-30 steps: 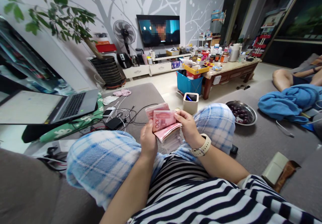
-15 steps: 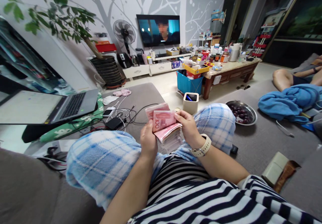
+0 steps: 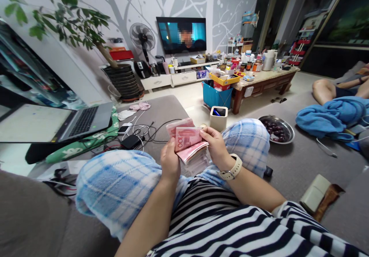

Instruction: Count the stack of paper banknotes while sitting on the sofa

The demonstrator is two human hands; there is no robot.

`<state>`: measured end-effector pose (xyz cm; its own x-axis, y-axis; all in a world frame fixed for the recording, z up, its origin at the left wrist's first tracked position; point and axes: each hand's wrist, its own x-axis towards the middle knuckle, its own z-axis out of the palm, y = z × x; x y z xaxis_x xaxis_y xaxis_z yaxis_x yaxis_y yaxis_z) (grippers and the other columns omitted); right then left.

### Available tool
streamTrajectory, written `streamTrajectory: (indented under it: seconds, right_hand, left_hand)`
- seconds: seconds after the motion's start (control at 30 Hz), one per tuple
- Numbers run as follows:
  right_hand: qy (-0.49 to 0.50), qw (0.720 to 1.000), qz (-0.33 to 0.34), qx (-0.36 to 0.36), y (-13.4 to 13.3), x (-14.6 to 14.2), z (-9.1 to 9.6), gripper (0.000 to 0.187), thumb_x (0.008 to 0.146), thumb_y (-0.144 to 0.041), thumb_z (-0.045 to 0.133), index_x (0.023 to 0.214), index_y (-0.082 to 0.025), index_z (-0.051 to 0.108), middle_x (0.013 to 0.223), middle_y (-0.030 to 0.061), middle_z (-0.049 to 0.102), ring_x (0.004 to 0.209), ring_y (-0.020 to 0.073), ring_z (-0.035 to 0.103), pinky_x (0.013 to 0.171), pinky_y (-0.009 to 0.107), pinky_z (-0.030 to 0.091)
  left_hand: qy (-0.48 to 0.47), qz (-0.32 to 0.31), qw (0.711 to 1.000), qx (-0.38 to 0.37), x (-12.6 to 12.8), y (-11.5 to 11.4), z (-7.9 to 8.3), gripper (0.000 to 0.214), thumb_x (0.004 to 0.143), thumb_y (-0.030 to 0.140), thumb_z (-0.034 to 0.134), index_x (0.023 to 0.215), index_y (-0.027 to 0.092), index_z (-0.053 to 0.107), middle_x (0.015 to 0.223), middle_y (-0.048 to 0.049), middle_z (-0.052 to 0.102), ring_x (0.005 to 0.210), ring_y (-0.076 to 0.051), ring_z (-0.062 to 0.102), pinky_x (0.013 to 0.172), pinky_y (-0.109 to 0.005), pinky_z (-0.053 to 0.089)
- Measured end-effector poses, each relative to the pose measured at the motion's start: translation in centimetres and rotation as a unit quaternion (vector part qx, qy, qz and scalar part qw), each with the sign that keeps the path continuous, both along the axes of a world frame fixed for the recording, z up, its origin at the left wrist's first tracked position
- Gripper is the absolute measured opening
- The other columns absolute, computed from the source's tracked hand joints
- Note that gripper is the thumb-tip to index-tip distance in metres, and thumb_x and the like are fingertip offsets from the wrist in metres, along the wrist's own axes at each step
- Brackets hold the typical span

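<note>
Over the blue checked pants (image 3: 118, 187), the left hand (image 3: 170, 162) and right hand (image 3: 216, 146) hold pink 100-yuan banknotes (image 3: 187, 141).
Both hands are closed on the stack, up above the knees. Paper money is light and soft and bends easily, so the thick middle is a good place to hold. The hands hide some notes, and how many there are is too hard to count.

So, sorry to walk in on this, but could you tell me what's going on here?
A person sitting on a grey sofa is holding a wad of red 100-yuan banknotes above their knees, with the left hand and the right hand on either side of it. An open laptop sits to their left, and a steel plate of dark fruit to their right.
</note>
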<state>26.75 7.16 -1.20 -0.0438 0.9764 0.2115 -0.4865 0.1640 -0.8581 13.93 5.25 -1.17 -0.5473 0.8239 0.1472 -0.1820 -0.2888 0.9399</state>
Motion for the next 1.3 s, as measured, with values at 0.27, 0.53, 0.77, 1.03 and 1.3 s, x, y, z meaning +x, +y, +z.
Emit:
streamTrajectory:
  seconds: [0.27,0.53,0.77,1.03,1.3]
  right_hand:
    - [0.003,1.000,0.002,0.002,-0.03,0.08,-0.03,0.023,0.073,-0.035,0.068,0.065,-0.017,0.057,0.061,-0.0043,0.050,0.058,0.0090,0.040,0.057,0.024,0.031]
    - [-0.034,0.999,-0.008,0.008,-0.09,0.02,0.35,0.025,0.080,-0.038,0.059,0.066,-0.018,0.058,0.051,-0.0025,0.054,0.051,0.0104,0.046,0.055,0.026,0.031]
    - [-0.007,0.999,-0.037,0.004,-0.03,-0.02,0.27,0.020,0.071,-0.033,0.070,0.073,-0.018,0.057,0.065,-0.0040,0.056,0.060,0.0096,0.048,0.060,0.024,0.036]
    - [-0.006,1.000,-0.022,0.006,0.32,-0.12,-0.31,0.021,0.073,-0.035,0.068,0.072,-0.018,0.056,0.068,-0.0041,0.051,0.061,0.0090,0.043,0.060,0.024,0.034]
    - [-0.002,1.000,-0.020,0.006,0.16,-0.09,-0.13,0.020,0.074,-0.034,0.066,0.067,-0.018,0.057,0.064,-0.0039,0.049,0.060,0.0094,0.041,0.058,0.024,0.032]
  left_hand:
    - [-0.022,-0.019,1.000,0.005,-0.02,0.19,-0.18,0.028,0.067,0.042,0.065,0.067,0.014,0.067,0.069,-0.0032,0.067,0.064,-0.016,0.061,0.062,-0.027,0.049]
    - [-0.052,-0.038,0.998,0.003,0.17,0.06,0.17,0.024,0.064,0.039,0.070,0.066,0.015,0.067,0.068,-0.0026,0.068,0.065,-0.017,0.063,0.066,-0.027,0.051]
    - [-0.114,-0.137,0.984,0.021,0.21,0.28,-0.32,0.029,0.062,0.037,0.075,0.081,0.014,0.070,0.071,-0.0045,0.070,0.074,-0.021,0.069,0.075,-0.033,0.054]
    - [-0.120,-0.183,0.976,0.017,0.34,0.02,-0.08,0.036,0.060,0.034,0.077,0.089,0.013,0.070,0.082,-0.0079,0.072,0.080,-0.024,0.069,0.077,-0.035,0.054]
    - [-0.078,-0.105,0.991,0.007,0.14,0.09,-0.06,0.024,0.066,0.038,0.068,0.073,0.016,0.069,0.070,-0.0049,0.068,0.072,-0.020,0.066,0.070,-0.030,0.052]
